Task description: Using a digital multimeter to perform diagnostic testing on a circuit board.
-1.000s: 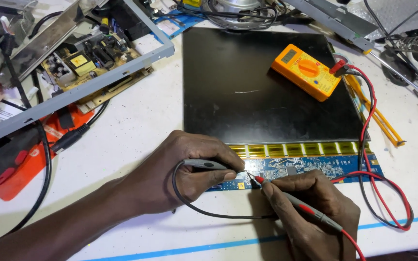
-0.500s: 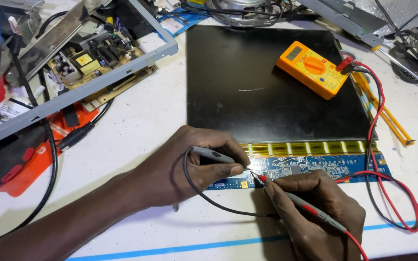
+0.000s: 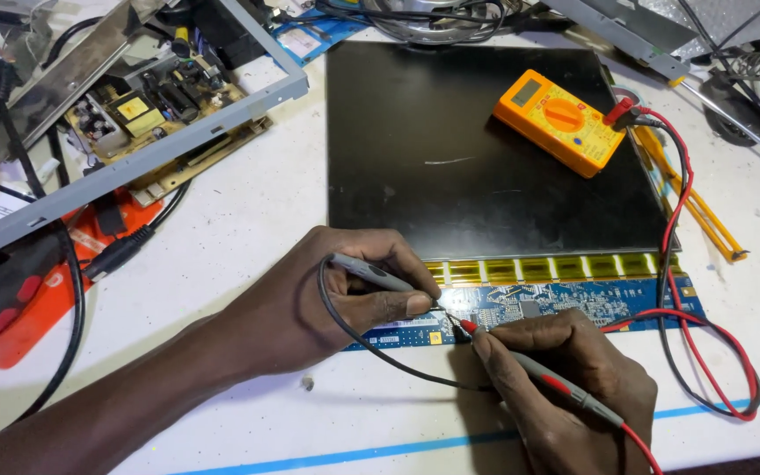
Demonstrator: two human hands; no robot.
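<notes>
My left hand (image 3: 336, 295) pinches a black test probe (image 3: 371, 274) whose tip rests on the blue circuit board strip (image 3: 573, 299) at the near edge of a black display panel (image 3: 477, 149). My right hand (image 3: 565, 378) grips a red test probe (image 3: 547, 378), its tip touching the same board just right of the black tip. Both leads run to an orange multimeter (image 3: 560, 121) lying on the panel's far right part. Gold ribbon connectors (image 3: 556, 266) join panel and board.
A grey metal frame (image 3: 134, 154) with a power board (image 3: 147, 110) lies far left. An orange and black object (image 3: 10, 290) sits at the left edge. Yellow strips (image 3: 697, 202) and metal tools lie right. Cables pile at the back. Blue tape line (image 3: 398, 449) crosses the white table.
Both hands stay on the board with the probes; the view has shifted slightly, and the probe tips have barely moved.
</notes>
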